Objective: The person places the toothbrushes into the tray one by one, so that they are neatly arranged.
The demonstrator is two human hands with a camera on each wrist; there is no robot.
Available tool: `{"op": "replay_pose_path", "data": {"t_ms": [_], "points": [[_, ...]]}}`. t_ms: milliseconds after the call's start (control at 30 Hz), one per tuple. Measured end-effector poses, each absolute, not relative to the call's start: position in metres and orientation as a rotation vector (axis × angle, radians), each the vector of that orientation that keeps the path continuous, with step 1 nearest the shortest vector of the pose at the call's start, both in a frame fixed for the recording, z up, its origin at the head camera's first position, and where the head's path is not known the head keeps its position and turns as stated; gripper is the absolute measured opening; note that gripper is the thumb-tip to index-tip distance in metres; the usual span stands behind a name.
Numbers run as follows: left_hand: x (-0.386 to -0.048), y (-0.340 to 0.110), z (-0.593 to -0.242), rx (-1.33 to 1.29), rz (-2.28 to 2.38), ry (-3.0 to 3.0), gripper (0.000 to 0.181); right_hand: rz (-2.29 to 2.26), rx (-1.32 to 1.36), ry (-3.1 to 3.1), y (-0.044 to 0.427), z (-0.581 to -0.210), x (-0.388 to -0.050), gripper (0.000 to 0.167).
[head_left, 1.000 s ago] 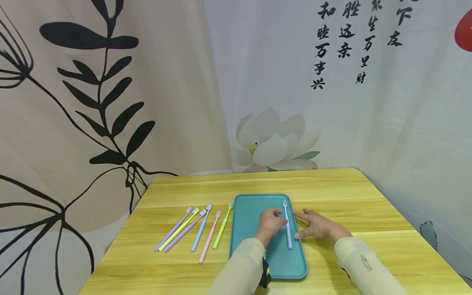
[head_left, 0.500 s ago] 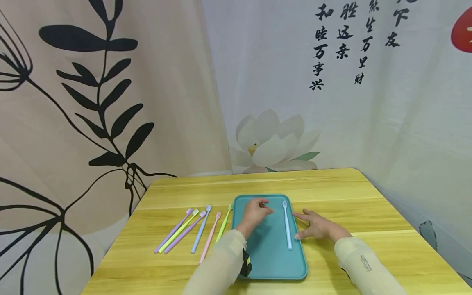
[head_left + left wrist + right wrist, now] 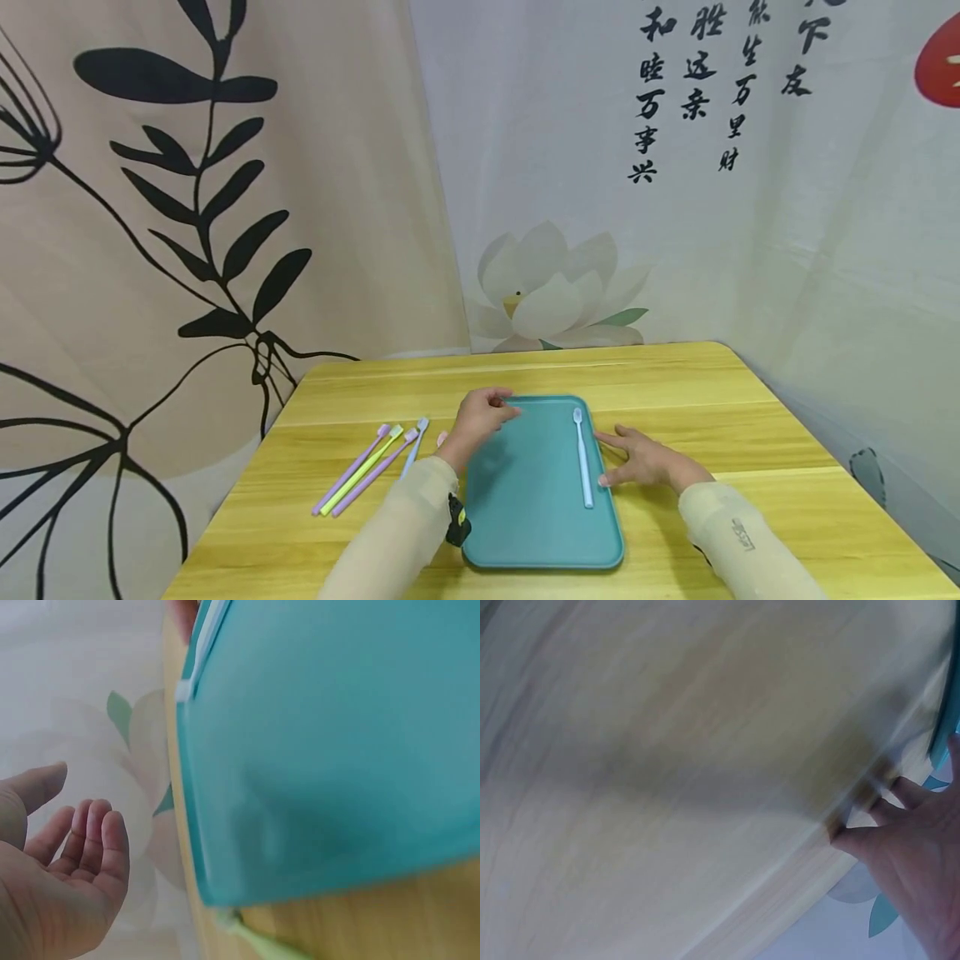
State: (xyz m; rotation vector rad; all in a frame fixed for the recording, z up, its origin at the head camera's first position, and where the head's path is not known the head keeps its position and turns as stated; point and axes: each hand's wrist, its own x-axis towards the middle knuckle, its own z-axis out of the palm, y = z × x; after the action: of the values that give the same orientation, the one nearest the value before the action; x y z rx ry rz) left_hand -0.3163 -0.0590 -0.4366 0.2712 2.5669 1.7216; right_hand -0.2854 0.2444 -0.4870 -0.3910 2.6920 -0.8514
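Observation:
A light blue toothbrush point(image 3: 583, 462) lies lengthwise near the right rim of the teal tray point(image 3: 540, 508). Over the tray's far left corner hovers my left hand point(image 3: 478, 421), its fingers loosely bent and holding nothing; the left wrist view shows the same hand point(image 3: 71, 877) apart from the tray. My right hand point(image 3: 647, 458) rests with spread fingers at the tray's right edge. Left of the tray are two purple toothbrushes point(image 3: 351, 468), a yellow-green one point(image 3: 363, 471) and a blue one point(image 3: 417, 442). My left arm hides most of a pink toothbrush point(image 3: 442, 437); a green toothbrush point(image 3: 266, 941) shows in the left wrist view.
Everything lies on a wooden table point(image 3: 690, 383) with striped grain. Behind its back edge hangs a cloth backdrop point(image 3: 360, 167) printed with leaves, a lotus and writing. A black wrist strap point(image 3: 457, 521) sits on my left sleeve.
My left hand has left the light blue toothbrush on the tray and moved left across to the tray's far left corner. The right hand has stayed at the right edge.

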Motion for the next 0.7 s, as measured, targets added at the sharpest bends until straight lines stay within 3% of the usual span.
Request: {"op": "replay_pose_path", "data": {"t_ms": [700], "points": [[-0.32,-0.175,-0.438,0.173,1.732,2.661,0.037,-0.848,-0.365,2.675,0.243,-0.487,-0.285,0.092]]}}
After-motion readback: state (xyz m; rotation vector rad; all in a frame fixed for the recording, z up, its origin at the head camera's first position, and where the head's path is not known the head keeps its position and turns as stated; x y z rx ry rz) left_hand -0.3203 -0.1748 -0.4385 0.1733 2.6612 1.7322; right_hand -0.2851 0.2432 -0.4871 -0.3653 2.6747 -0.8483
